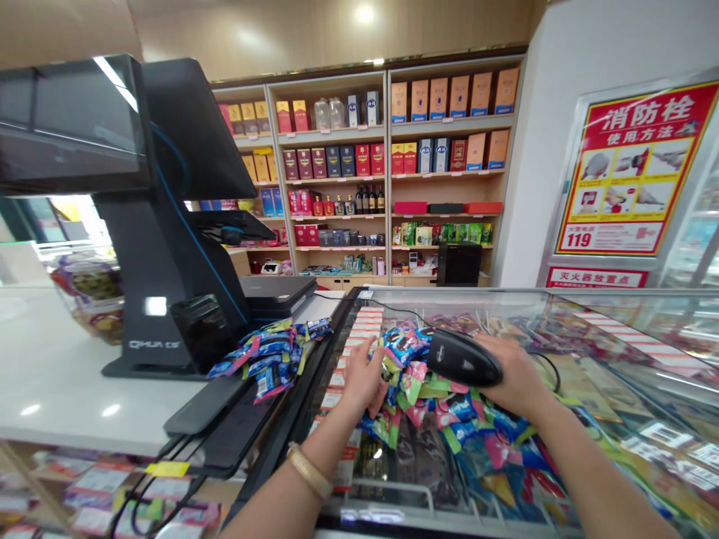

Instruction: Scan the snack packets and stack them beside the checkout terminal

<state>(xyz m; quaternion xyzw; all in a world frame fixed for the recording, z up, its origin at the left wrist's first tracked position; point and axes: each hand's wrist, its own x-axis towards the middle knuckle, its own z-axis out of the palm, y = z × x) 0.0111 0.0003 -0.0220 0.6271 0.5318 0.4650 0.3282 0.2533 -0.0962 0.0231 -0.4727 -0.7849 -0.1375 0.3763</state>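
My right hand point(515, 376) is wrapped around a black handheld barcode scanner point(463, 358), whose head points left over a pile of small snack packets point(449, 408). These blue, pink and green wrappers lie on the glass top of a display counter point(505, 302). At the pile's left edge, my left hand point(362, 376), with a gold bracelet on its wrist, has its fingers curled on a small packet, partly hidden by the hand. A second heap of similar packets point(272, 355) rests farther left, beside the cash register point(185, 224).
A grey flat box point(205, 404) with cables sits at the counter's left edge. Clear jars point(93, 292) stand behind the register on the white counter point(50, 389). Shelves point(387, 135) of boxed goods and bottles line the back wall. A red poster point(634, 172) hangs at right.
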